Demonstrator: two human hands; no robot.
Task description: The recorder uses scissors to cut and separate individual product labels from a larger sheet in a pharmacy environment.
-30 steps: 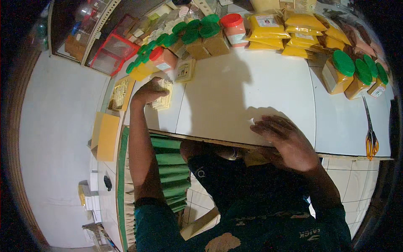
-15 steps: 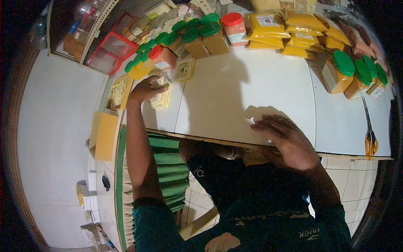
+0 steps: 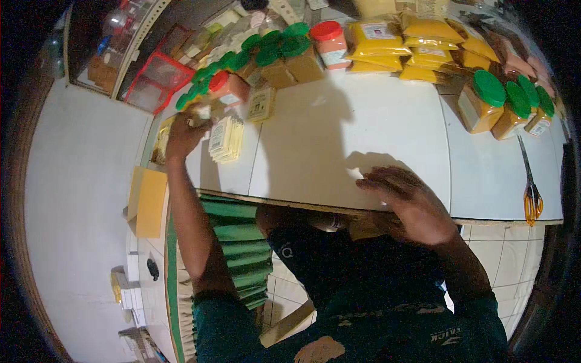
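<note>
My left hand is raised over the left part of the white table, its thumb apart from its fingers. I see nothing held in it, though some fingertips are hidden. Just right of it lies a fanned stack of pale yellow printed labels. A second stack of labels lies a little farther off. Beyond the hand are several small green-lidded jars and a red-lidded jar. My right hand hovers at the table's near edge, fingers stretched out and holding nothing I can see.
Larger green-lidded jars and a red-lidded jar line the back. Yellow powder packets are piled beside them. More green-lidded jars and orange-handled scissors lie right. A yellow board stands left.
My left hand has left the label stack and moved left, uncovering the labels. My right hand stays in nearly the same place. The whole view has shifted slightly.
</note>
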